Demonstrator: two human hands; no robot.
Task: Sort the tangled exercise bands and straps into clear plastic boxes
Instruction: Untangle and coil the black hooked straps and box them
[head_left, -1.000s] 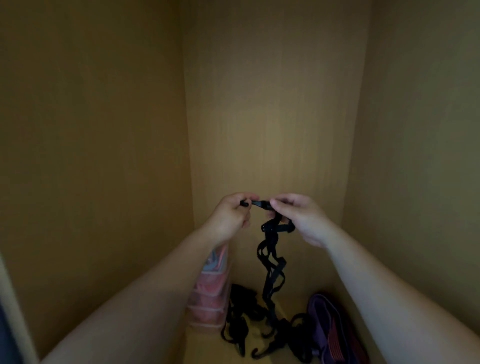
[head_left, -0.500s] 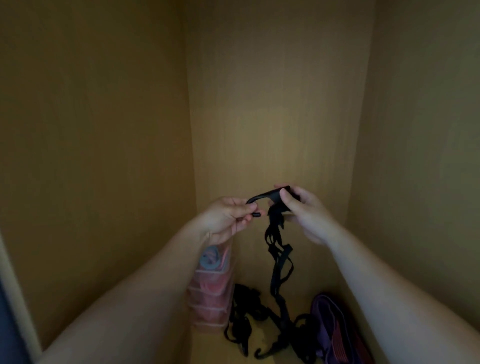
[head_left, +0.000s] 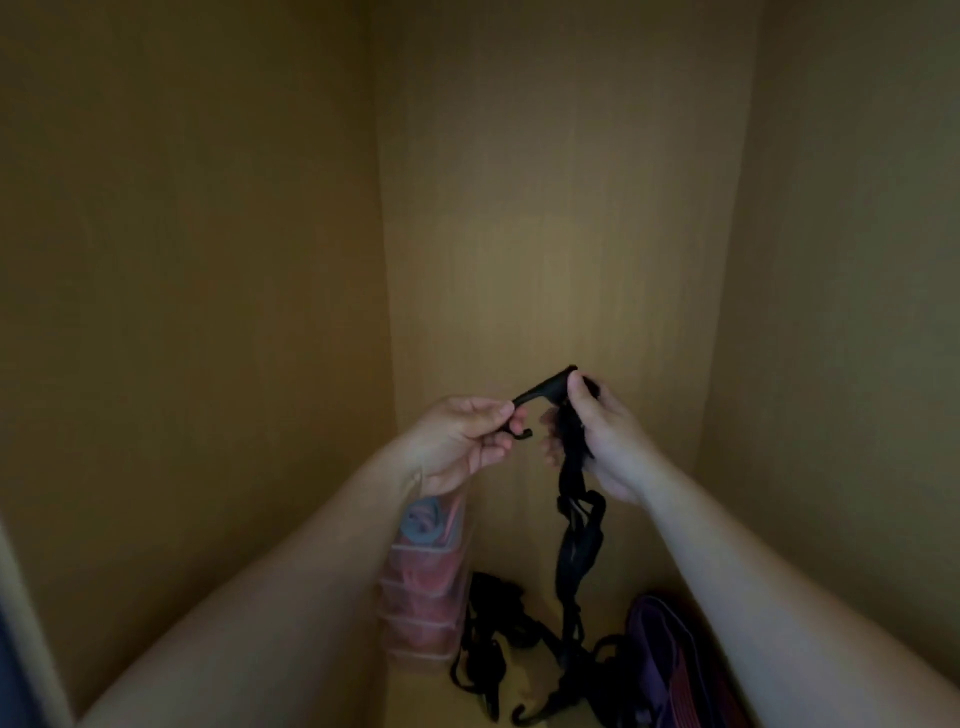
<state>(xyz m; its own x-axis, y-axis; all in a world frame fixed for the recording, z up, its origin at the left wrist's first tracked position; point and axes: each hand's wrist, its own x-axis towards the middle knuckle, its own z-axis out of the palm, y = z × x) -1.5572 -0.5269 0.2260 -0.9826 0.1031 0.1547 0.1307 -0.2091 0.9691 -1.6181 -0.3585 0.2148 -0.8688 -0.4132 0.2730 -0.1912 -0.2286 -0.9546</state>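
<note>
Spread apart since a second ago, centre frame: strap (head_left: 576, 556) end pinched by left hand (head_left: 457, 441), bunch gripped in curled right hand (head_left: 608, 441). Probably untangling; not yet ready for boxes (head_left: 421, 618), lower centre.

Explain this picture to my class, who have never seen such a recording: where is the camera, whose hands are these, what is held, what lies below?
No machine here: a person wears one camera on the head, looking forward and down at their own arms. The left hand pinches one end of a black strap; the right hand holds it bunched, the rest dangling. Around is a wooden cupboard. On its floor: stacked clear boxes with reddish bands, a black tangle, a purple band.
</note>
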